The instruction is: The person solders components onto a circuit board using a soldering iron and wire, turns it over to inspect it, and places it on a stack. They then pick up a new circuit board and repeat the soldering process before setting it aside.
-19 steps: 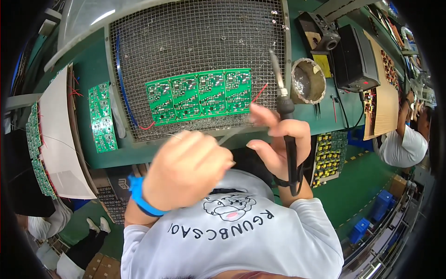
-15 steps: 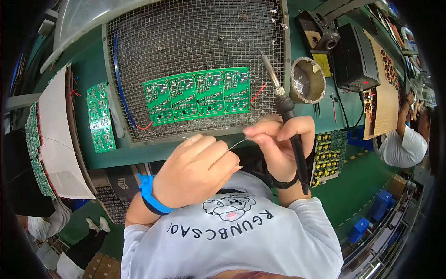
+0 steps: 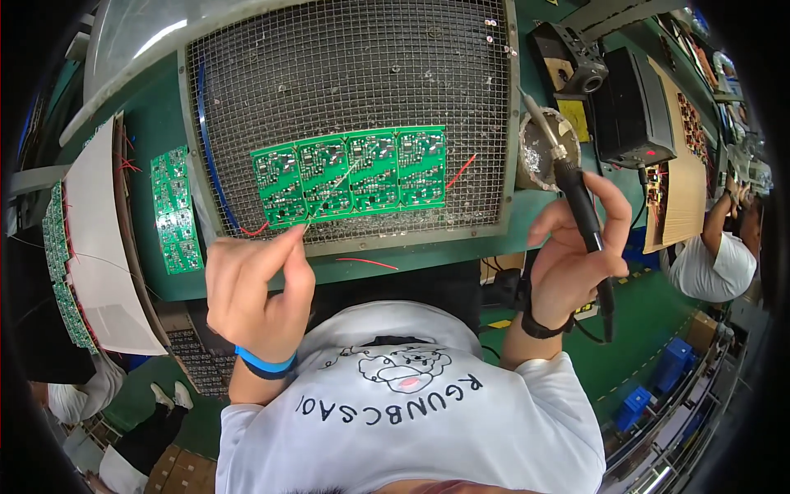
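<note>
The right hand (image 3: 568,267) holds a soldering iron (image 3: 579,204).

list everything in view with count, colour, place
Mesh tray: one, grey, on green table
Board panel: one, green, on tray
Thin wire: one, silvery, left fingertips
Soldering iron: one, black and silver, right hand
Red wires: several, red, beside panel and at table edge
Pot: one, grey, right of tray
Boxy unit: one, black, right of pot
Second panel: one, green, left of tray
Blue bins: at least two, blue, lower right
Other people: several, white tops, both sides
Left hand: one, blue wristband, left of centre
Right hand: one, black wristband, right of centre
</note>
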Tool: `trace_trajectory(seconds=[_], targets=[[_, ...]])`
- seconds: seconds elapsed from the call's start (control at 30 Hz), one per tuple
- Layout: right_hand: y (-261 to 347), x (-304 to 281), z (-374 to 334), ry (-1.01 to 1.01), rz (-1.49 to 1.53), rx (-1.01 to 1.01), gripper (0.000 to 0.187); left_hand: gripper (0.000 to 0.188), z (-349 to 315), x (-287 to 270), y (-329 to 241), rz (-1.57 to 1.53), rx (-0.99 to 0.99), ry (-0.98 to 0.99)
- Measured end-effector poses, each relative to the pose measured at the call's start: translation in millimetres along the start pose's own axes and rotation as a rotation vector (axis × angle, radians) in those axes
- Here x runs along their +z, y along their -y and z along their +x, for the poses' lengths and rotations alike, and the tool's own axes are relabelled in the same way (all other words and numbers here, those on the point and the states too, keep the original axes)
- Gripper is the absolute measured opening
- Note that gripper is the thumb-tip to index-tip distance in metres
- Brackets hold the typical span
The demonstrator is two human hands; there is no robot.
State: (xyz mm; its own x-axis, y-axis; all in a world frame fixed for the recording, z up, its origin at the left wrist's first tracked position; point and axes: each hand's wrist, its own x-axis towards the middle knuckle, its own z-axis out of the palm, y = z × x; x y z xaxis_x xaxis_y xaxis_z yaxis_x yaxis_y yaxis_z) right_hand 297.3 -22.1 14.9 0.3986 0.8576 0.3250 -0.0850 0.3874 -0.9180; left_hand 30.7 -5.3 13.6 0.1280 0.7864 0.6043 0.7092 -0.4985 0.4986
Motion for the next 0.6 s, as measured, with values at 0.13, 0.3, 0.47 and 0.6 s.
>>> trace_trajectory(seconds=[0.13, 0.3, 0.47, 0.6], targets=[[2, 3, 0, 0.063, -0.305, -0.101, 0.04, 0.029, 13, 8, -7, 0.014, -0.028, 0.008], [2, 9, -12, 0.014, -0.357, -0.079, 0.032, 0.029, 19, 18, -9, -0.037, 0.044, 0.046], [1, 4, -13, -0.04, -0.272, -0.006, 0.027, 0.03, 15, 17, -6, 0.04, 0.003, 0.028], [-1, 4, -14, -0.055, -0.236, 0.012, 0.025, 0.029, 14, 15, -5, 0.018, 0.017, 0.023]])
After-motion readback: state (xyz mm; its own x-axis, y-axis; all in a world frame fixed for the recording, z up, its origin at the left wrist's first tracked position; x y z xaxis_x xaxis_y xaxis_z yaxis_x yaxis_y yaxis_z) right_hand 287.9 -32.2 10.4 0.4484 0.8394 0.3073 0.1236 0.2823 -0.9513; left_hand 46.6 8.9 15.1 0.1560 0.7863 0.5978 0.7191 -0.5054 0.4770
